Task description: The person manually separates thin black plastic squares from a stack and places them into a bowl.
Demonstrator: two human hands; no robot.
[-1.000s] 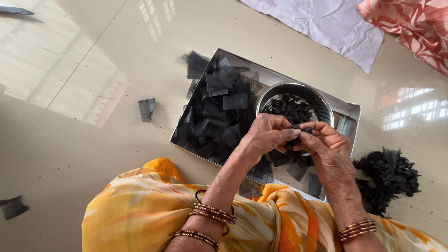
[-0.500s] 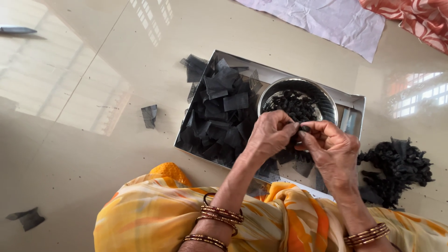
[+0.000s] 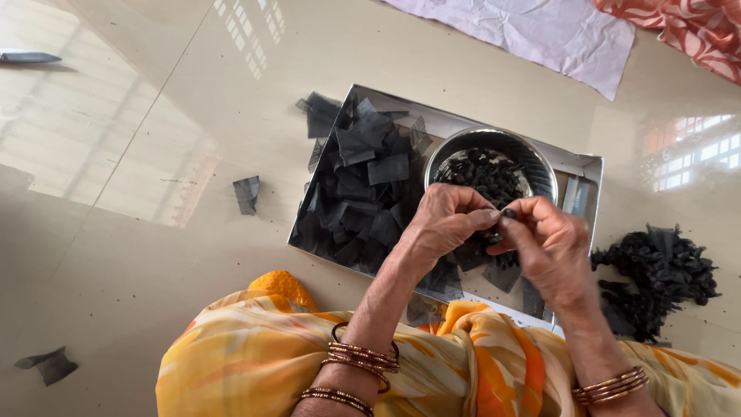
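Both hands meet just above the tray [image 3: 587, 166]. The left hand [image 3: 444, 224] and right hand [image 3: 544, 239] pinch one small dark bit [image 3: 507, 213] between their fingertips; the bowl [image 3: 540, 158] lies at twelve o'clock, just beyond.

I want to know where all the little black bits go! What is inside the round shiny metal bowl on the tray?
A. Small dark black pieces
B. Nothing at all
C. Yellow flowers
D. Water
A: the round shiny metal bowl on the flat silver tray holds a heap of small dark black pieces, just beyond the left hand and right hand.
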